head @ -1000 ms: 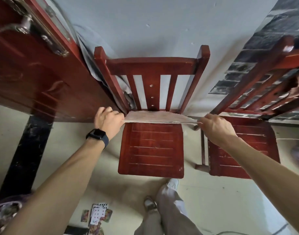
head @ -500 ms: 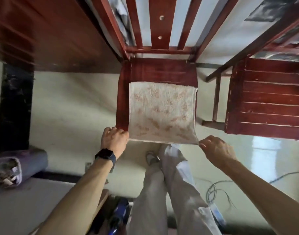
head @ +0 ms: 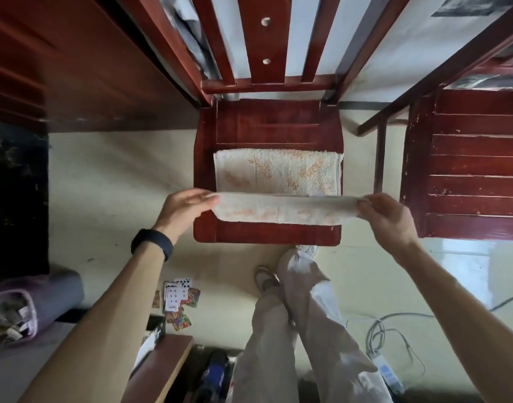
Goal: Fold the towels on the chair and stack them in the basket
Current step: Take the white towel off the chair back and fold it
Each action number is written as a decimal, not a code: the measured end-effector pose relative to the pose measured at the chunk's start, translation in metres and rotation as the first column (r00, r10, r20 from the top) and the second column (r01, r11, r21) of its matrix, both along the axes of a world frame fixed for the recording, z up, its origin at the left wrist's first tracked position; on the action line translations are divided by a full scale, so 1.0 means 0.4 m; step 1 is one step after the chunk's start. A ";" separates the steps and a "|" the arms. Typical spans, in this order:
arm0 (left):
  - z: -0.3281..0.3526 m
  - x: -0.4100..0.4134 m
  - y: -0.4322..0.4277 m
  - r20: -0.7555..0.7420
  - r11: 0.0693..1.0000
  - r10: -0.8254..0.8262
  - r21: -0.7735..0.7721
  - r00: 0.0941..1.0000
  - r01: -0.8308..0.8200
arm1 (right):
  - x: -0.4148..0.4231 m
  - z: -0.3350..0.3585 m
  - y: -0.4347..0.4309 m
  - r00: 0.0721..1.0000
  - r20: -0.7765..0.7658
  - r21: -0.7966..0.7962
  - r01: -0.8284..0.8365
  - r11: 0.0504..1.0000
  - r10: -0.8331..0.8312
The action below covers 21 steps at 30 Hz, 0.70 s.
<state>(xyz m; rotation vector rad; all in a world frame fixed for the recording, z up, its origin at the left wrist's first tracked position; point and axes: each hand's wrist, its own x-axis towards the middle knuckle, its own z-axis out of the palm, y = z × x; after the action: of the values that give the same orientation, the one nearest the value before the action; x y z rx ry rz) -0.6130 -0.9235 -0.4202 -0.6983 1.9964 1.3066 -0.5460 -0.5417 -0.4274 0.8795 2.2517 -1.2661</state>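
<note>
At the centre of the frame a pale towel (head: 278, 173) lies on the seat of the red chair (head: 267, 123). The left hand (head: 181, 207) and the right hand (head: 386, 216) each pinch one end of its near edge, lifted and folded over above the seat front.

Half-folded towel (head: 278, 173) on chair seat (head: 267, 126)

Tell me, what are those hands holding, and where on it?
Both hold the towel: the left hand pinches its near left corner, the right hand its near right corner.
</note>
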 end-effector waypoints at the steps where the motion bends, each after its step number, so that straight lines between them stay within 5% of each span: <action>1: -0.017 -0.027 0.004 -0.003 0.997 0.066 0.027 0.998 -0.066 | -0.027 -0.022 0.000 0.999 -0.022 -0.038 0.036 0.999 -0.037; 7: -0.129 -0.125 0.038 -0.052 0.979 0.203 0.030 0.978 -0.202 | -0.150 -0.142 -0.010 0.997 -0.011 -0.038 0.072 0.997 -0.072; 21: -0.322 -0.210 0.035 -0.218 0.978 0.077 -0.172 0.973 -0.116 | -0.254 -0.268 -0.037 0.999 -0.036 0.166 0.027 0.986 -0.022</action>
<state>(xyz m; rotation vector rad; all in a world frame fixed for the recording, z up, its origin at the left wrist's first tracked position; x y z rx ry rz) -0.6968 -0.9094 -0.5489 -0.7792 2.3022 1.3091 -0.6475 -0.5564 -0.5345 0.9538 2.4077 -1.1235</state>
